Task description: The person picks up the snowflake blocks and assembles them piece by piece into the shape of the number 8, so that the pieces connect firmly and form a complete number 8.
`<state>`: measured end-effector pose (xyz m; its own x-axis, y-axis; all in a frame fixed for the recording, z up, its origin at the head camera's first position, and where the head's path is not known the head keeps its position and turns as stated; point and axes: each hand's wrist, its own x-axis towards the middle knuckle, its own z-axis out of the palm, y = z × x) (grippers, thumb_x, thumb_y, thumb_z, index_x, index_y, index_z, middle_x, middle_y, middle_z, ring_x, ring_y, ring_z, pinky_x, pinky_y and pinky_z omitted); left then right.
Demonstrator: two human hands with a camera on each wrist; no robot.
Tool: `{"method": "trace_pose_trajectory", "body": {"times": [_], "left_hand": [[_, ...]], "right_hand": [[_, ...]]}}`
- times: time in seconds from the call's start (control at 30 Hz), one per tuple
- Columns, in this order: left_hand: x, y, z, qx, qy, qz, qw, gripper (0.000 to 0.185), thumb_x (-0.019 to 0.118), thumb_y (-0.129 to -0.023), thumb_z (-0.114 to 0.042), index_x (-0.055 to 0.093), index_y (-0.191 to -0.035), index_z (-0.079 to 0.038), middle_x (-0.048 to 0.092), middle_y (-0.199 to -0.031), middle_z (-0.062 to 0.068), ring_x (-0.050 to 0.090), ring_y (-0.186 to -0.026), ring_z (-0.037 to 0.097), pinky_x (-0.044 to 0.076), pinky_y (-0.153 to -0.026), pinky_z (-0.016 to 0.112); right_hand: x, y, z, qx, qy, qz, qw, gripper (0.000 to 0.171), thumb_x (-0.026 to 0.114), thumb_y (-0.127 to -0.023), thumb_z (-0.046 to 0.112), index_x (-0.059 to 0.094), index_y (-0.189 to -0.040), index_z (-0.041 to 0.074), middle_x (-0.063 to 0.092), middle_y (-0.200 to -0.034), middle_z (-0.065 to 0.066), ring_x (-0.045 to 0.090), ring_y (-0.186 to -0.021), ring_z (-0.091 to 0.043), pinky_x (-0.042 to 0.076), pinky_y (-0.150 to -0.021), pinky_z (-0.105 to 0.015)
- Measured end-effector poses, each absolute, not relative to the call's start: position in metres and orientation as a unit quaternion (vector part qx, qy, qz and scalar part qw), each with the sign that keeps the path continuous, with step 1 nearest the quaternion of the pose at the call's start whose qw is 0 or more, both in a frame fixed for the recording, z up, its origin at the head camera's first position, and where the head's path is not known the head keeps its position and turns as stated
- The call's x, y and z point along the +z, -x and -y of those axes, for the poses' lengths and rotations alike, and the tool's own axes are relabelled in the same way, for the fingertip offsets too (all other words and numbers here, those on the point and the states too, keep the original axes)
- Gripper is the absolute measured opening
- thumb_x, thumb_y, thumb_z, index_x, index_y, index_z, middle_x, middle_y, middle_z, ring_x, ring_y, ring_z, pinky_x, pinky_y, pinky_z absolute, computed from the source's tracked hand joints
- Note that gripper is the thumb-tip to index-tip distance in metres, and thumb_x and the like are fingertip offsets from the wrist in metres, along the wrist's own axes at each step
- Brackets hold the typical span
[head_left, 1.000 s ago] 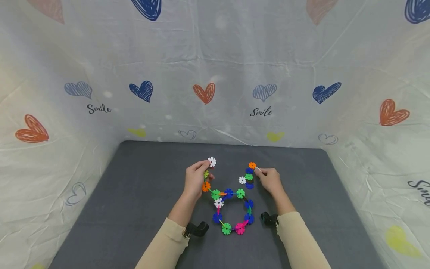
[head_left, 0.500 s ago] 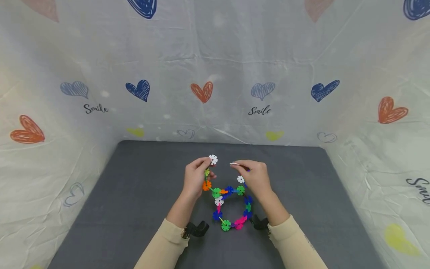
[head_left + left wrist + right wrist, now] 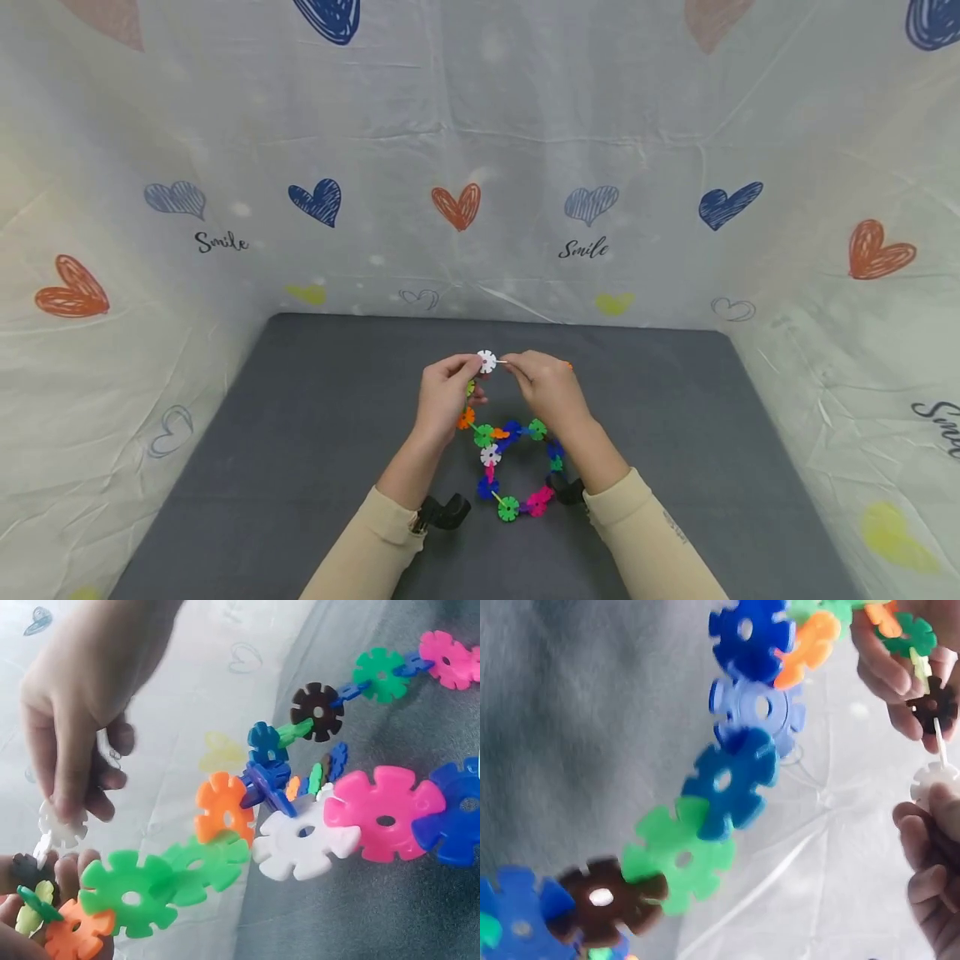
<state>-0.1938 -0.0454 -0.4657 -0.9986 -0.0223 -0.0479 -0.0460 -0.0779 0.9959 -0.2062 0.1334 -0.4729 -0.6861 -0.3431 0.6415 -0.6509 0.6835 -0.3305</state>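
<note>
The person's left hand [image 3: 442, 398] is pinching the upper left end of a chain of snowflake discs [image 3: 517, 462], its fingers [image 3: 71, 874] curled narrowly round the dark and yellow-green pieces just under a white disc [image 3: 487, 361]. The right hand [image 3: 551, 390] is coming in from the other side, its fingers [image 3: 930, 825] closing on another white disc [image 3: 935, 780] at the tip of the chain's right end. The two white discs are sitting edge to edge, touching or almost so, directly between the two sets of fingers. Below the fingers and toward the person, the rest of the chain is hanging in a loop of green, blue, pink and orange pieces, and its lower part is lying on the grey worktop [image 3: 300, 467].

The chain is looking light and made of stiff plastic pieces, but its slotted joints are likely letting it flex and swing, and a hard tug could pop a joint apart. The safest hold is probably on the flat faces of the disc next to the joint being worked, close to the slot, with the loop resting on the worktop.
</note>
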Motion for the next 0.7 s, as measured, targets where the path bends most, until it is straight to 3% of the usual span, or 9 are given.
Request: {"method": "trace_pose_trajectory", "body": {"times": [0.17,0.33,0.43,0.53,0.7], "left_hand": [[-0.462,0.190,0.041,0.717,0.017,-0.697,-0.010,0.024,0.065,-0.101,-0.025,0.076,-0.104,-0.005,0.068,-0.089,0.012,0.059,-0.061,0.018,0.061,-0.062,0.033],[-0.463,0.192,0.042,0.706,0.013,-0.708,0.014,0.026,0.059,-0.104,-0.022,0.073,-0.098,-0.001,0.069,-0.090,0.019,0.062,-0.066,0.019,0.060,-0.066,0.033],[-0.468,0.194,0.044,0.712,0.015,-0.701,0.031,0.027,0.056,-0.105,-0.020,0.069,-0.098,0.002,0.071,-0.093,0.022,0.065,-0.069,0.019,0.060,-0.070,0.035],[-0.478,0.195,0.048,0.735,0.045,-0.676,0.036,0.026,0.053,-0.106,-0.019,0.068,-0.102,0.003,0.072,-0.097,0.021,0.066,-0.069,0.019,0.061,-0.075,0.039],[-0.504,0.196,0.056,0.781,0.132,-0.611,0.017,0.026,0.047,-0.108,-0.015,0.062,-0.109,0.006,0.069,-0.103,0.023,0.065,-0.073,0.020,0.061,-0.080,0.044]], "right_hand": [[-0.469,0.204,-0.132,0.231,-0.318,0.857,0.334,0.011,0.076,-0.089,0.009,0.077,-0.097,0.003,0.071,-0.079,-0.005,0.068,-0.071,-0.019,0.058,-0.065,-0.030],[-0.469,0.204,-0.134,0.239,-0.326,0.851,0.335,0.013,0.076,-0.088,0.008,0.077,-0.100,0.002,0.070,-0.079,-0.006,0.067,-0.069,-0.018,0.058,-0.065,-0.029],[-0.471,0.208,-0.143,0.289,-0.305,0.864,0.277,0.027,0.076,-0.090,0.009,0.073,-0.117,0.003,0.073,-0.084,-0.007,0.069,-0.070,-0.018,0.059,-0.065,-0.030],[-0.480,0.216,-0.162,0.351,-0.223,0.891,0.180,0.038,0.074,-0.092,0.011,0.067,-0.129,0.006,0.076,-0.091,-0.008,0.071,-0.075,-0.020,0.059,-0.068,-0.035],[-0.513,0.231,-0.199,0.372,-0.074,0.925,0.013,0.031,0.070,-0.097,0.019,0.070,-0.124,0.004,0.076,-0.106,-0.012,0.072,-0.096,-0.028,0.058,-0.082,-0.044]]}}
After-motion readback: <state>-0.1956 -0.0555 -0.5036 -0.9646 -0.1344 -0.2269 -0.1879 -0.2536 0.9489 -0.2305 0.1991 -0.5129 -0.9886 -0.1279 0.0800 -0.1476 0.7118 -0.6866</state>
